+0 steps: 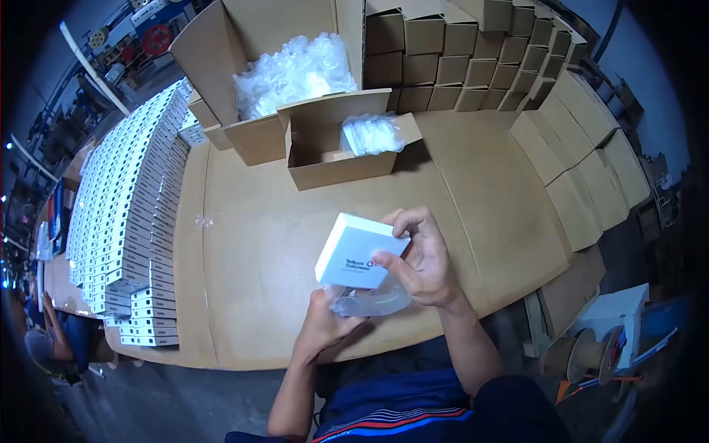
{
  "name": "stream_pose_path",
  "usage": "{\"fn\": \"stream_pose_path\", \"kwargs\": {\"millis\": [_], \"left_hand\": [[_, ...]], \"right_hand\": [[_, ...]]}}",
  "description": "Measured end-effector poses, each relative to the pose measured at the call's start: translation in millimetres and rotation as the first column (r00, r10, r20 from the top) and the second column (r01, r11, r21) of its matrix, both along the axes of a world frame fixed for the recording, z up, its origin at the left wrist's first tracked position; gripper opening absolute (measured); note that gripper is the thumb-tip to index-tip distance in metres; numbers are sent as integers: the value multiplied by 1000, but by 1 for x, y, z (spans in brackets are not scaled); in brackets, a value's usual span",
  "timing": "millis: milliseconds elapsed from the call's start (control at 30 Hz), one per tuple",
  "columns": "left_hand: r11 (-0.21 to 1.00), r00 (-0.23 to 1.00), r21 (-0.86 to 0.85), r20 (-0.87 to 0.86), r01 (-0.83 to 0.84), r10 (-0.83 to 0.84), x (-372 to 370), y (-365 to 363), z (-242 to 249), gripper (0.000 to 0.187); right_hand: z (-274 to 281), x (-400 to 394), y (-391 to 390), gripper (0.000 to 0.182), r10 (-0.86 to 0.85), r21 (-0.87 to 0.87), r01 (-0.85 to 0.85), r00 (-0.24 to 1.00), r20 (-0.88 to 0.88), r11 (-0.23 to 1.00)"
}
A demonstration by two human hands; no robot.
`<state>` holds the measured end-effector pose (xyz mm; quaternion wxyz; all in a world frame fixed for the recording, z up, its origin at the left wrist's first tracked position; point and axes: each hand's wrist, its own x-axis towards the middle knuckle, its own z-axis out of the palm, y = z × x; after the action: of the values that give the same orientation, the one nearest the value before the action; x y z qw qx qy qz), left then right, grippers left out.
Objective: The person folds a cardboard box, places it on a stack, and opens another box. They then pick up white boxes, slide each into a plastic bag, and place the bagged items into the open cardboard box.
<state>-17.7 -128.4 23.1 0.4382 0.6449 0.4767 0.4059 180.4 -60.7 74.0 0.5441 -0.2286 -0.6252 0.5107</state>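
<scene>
My right hand (pixel 421 258) grips a white box (pixel 358 255) by its right edge, thumb on the printed face and fingers behind. Below it, my left hand (pixel 332 321) holds a clear plastic bubble bag (pixel 373 301), which sits around or just under the box's lower edge. Beyond my hands stands an open small brown carton (pixel 343 175) with a bubble-wrapped bundle (pixel 373 135) at its right side. The left fingers are partly hidden by the bag.
A large open carton (pixel 258 144) full of clear bubble bags (pixel 295 74) stands behind. Stacked white boxes (pixel 129 199) line the left. Brown cartons (pixel 458 59) are piled at the back right, with more (pixel 583 162) on the right. Another person (pixel 55 340) is at far left.
</scene>
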Motion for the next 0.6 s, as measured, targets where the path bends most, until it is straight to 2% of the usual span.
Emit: {"fn": "stream_pose_path", "kwargs": {"millis": [33, 67, 167, 200, 233, 267, 300, 333, 433, 467, 567, 600], "left_hand": [[999, 998, -42, 55, -10, 12, -1, 1, -1, 43], [996, 993, -85, 111, -18, 28, -1, 1, -3, 42], [990, 981, -137, 189, -28, 53, -2, -1, -4, 41], [990, 978, -141, 203, -20, 49, -1, -1, -6, 41], [990, 975, -144, 218, -13, 45, 1, 0, -6, 41], [987, 946, -154, 310, -49, 95, 6, -2, -3, 43], [983, 947, -178, 305, -45, 98, 5, -2, -5, 44], [978, 949, -203, 299, -42, 102, 4, -3, -9, 44], [957, 957, -288, 270, -24, 105, 2, -3, -8, 47], [947, 961, -319, 259, -15, 103, 2, -3, -7, 49], [967, 970, -248, 244, 54, 8, -4, -4, -6, 46], [961, 947, -271, 321, 63, 28, -5, -6, -7, 43]], "right_hand": [[-3, 1, 2, 36, 37, 18, -38, 999, 35, 999], [-2, 0, 1, 28, 64, 0, -64, 997, -36, 998], [7, 16, 8, 22, 3, 230, -92, 934, 358, 969], [11, 17, 5, 20, 49, 83, -86, 924, 379, 993], [13, 16, 3, 23, 86, 40, -104, 943, 323, 994], [14, 13, 0, 27, 121, -2, -125, 957, 264, 992], [15, 12, -1, 32, 156, -42, -151, 966, 204, 988], [13, 15, 3, 40, 124, 33, -143, 938, 323, 989], [11, 12, 3, 36, 23, 135, -95, 888, 458, 986], [9, 12, 3, 34, 34, 106, -93, 885, 465, 990], [-1, 15, 7, 29, 54, 41, -82, 884, 465, 996], [-5, 16, 8, 28, 53, 32, -75, 890, 453, 997]]}}
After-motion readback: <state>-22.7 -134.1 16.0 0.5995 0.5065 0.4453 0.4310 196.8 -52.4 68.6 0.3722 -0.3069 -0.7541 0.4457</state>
